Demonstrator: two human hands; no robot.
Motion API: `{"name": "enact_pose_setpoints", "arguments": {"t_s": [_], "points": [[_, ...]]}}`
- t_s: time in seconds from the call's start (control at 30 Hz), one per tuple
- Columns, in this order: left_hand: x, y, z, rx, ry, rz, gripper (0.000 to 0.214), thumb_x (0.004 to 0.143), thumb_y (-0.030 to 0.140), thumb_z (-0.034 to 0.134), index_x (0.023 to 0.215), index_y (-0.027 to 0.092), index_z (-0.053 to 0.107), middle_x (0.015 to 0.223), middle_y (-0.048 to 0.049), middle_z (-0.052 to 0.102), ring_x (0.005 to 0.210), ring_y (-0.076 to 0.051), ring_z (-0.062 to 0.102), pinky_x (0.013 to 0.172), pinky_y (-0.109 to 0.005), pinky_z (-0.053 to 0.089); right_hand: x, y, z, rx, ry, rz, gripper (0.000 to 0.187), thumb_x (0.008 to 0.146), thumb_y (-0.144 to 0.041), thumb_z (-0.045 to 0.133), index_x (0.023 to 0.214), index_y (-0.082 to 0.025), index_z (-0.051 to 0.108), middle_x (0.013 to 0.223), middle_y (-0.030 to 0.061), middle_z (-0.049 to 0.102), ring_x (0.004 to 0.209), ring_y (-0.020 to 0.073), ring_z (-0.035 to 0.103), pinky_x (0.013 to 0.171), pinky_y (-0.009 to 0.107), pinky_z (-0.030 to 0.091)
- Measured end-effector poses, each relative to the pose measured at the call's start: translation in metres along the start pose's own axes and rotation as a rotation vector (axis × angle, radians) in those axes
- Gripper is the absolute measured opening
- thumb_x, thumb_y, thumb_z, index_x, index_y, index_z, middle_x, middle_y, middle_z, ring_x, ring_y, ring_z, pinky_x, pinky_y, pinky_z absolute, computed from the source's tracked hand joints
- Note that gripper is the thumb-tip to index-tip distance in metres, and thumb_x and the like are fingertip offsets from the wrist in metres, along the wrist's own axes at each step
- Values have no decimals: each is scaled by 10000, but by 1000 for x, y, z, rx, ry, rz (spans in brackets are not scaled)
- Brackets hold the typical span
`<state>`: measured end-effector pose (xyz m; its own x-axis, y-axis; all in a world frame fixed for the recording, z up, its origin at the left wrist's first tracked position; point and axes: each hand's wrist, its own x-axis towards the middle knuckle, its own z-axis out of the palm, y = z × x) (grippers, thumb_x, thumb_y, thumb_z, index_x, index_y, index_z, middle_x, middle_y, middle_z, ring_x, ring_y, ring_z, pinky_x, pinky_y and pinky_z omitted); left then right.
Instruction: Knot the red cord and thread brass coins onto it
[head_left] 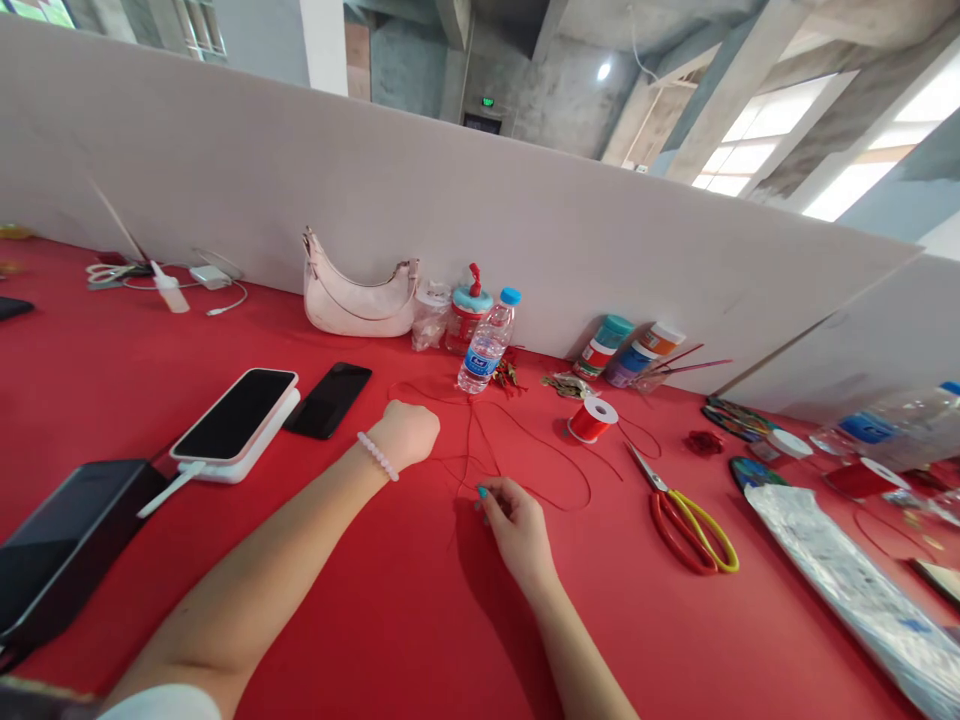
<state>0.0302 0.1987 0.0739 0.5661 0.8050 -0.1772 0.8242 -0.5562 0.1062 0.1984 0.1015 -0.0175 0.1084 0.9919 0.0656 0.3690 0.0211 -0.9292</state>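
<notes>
My left hand [409,435], with a pale beaded bracelet on the wrist, is closed in a fist over the red table, knuckles up. Whatever its fingers hold is hidden. To its right, my right hand [517,525] pinches thin red cord [480,435] between thumb and fingertips; small bits show by the blue-green nail. Strands of the cord run up to the foot of a blue-capped water bottle [487,345], and loops of it spread right. A red thread spool [592,420] lies beyond my right hand, and scissors [686,515] with red and yellow handles lie open farther right.
Two phones [236,415] [330,400] and a black box-shaped device [71,550] lie left. Along the white partition [540,230] stand a pink handbag [360,300], a lidded jar [465,315] and small tubs [604,345]. A long plastic-wrapped pack [840,590] lies at right.
</notes>
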Motion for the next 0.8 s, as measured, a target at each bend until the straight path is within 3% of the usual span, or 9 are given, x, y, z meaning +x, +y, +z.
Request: {"name": "enact_pose_setpoints", "arguments": {"t_s": [0.13, 0.2, 0.33, 0.47, 0.7, 0.8], "points": [[1, 16, -2, -27, -97, 225, 225, 760, 177, 560, 967, 190, 649, 1043, -114, 662, 964, -256, 607, 816, -373, 440, -2, -4, 1, -10, -8, -18, 211, 814, -339, 468, 874, -173, 583, 670, 24, 589, 587, 146, 515, 540, 251, 411], [1, 23, -3, -89, -159, 325, 197, 775, 212, 536, 926, 228, 662, 998, -55, 678, 891, -204, 618, 759, -299, 440, -3, -7, 1, 5, -5, -29, 220, 816, -325, 457, 921, -173, 577, 695, 25, 593, 604, 145, 521, 548, 246, 414], [3, 27, -2, -111, -127, 323, 187, 782, 205, 492, 791, 223, 678, 832, -27, 692, 699, -165, 605, 597, -249, 396, -4, -10, 0, 36, -1, -21, 229, 828, -324, 446, 955, -177, 567, 742, 29, 607, 619, 140, 524, 571, 246, 414], [6, 24, -3, -202, -182, 366, 167, 762, 199, 499, 767, 201, 665, 781, -15, 681, 619, -131, 563, 502, -222, 325, -3, -11, 0, 68, 15, -28, 243, 821, -342, 455, 948, -168, 566, 770, 45, 630, 633, 144, 536, 593, 255, 421], [12, 22, -2, -290, -206, 447, 177, 785, 198, 484, 777, 179, 660, 768, -12, 678, 648, -124, 579, 505, -208, 330, -3, -14, -1, 38, 49, -10, 260, 807, -339, 444, 944, -162, 577, 779, 52, 632, 649, 147, 548, 579, 247, 422], [13, 17, 2, -228, -131, 403, 200, 777, 173, 493, 830, 207, 683, 863, -20, 700, 745, -143, 609, 594, -212, 381, -4, -12, -3, -102, 109, 11, 253, 803, -298, 419, 973, -185, 569, 780, 35, 620, 611, 138, 520, 562, 245, 403]]}}
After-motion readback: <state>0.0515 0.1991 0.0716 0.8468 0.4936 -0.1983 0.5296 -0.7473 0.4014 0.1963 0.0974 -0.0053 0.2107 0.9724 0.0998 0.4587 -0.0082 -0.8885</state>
